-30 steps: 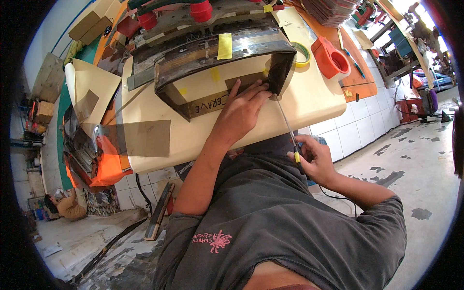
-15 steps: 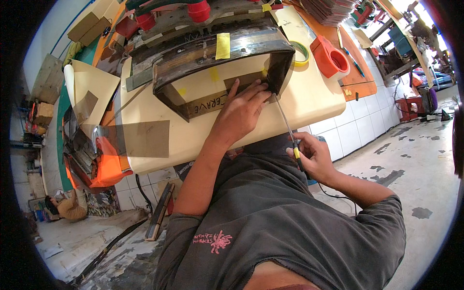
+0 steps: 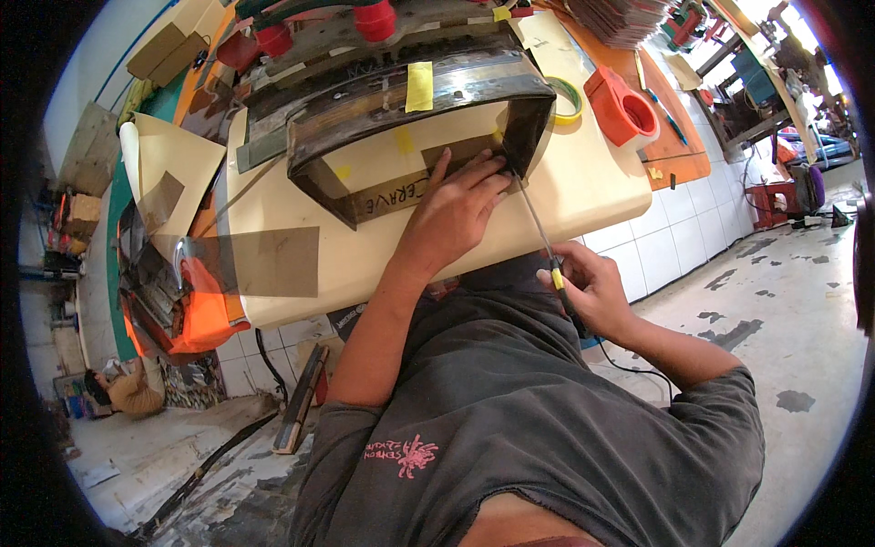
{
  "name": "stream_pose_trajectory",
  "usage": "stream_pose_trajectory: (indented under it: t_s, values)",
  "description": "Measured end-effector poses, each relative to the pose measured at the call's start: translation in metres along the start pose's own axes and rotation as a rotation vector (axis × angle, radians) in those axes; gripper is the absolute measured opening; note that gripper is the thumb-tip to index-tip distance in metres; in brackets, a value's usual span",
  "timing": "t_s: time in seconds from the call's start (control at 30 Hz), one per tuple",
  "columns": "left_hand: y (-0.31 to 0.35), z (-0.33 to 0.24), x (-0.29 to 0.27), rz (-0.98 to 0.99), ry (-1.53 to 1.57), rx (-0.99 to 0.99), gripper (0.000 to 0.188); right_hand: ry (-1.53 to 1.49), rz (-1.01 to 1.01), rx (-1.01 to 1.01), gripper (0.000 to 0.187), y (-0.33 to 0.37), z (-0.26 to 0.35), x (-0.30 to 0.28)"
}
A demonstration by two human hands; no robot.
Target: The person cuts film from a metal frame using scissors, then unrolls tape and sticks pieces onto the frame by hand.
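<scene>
A dark, box-like frame (image 3: 319, 137) of see-through brown plastic lies tilted on the cream-covered table. Strips of yellow tape (image 3: 420, 87) are stuck to it. My left hand (image 3: 456, 210) lies with fingers stretched out on the frame's near wall, close to its right inner corner. In my right hand (image 3: 592, 287), just beyond the table's front edge, is a soldering iron (image 3: 534, 214) with a long thin metal shaft, a yellow-banded black handle and a cord. Its tip meets the frame's near right corner beside my left fingertips; the exact contact is too small to make out.
A yellow tape roll (image 3: 567, 100) and a red tape dispenser (image 3: 620, 105) stand right of the frame. A tinted plastic sheet (image 3: 273, 263) lies at the left, near an orange container (image 3: 205, 314). Red clamp pads (image 3: 374, 20) sit behind. Another person (image 3: 137, 390) is low at far left.
My right hand and the iron's handle have shifted slightly, with more of the handle's rear end showing below the fingers. My left hand and the frame stay nearly still.
</scene>
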State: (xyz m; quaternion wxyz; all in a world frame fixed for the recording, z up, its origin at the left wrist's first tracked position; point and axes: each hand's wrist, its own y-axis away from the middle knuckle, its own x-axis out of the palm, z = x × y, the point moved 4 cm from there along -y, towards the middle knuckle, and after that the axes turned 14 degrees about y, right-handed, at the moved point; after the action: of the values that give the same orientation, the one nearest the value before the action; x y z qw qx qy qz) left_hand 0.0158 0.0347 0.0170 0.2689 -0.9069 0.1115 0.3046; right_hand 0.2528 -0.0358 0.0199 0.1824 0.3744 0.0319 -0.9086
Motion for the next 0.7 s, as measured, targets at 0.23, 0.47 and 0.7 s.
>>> stream_pose_trajectory:
  t_s: [0.23, 0.47, 0.7]
  values:
    - [0.001, 0.002, 0.000, 0.017, -0.002, -0.006, 0.029, 0.149, -0.011, 0.040, 0.039, -0.004, 0.017, -0.009]
    - [0.001, 0.002, 0.001, 0.027, -0.010, -0.012, 0.030, 0.286, -0.091, -0.072, 0.037, -0.004, 0.020, -0.010]
    - [0.001, 0.006, 0.003, 0.047, -0.032, 0.001, 0.031, 0.377, -0.042, -0.065, 0.046, -0.003, 0.020, -0.013]
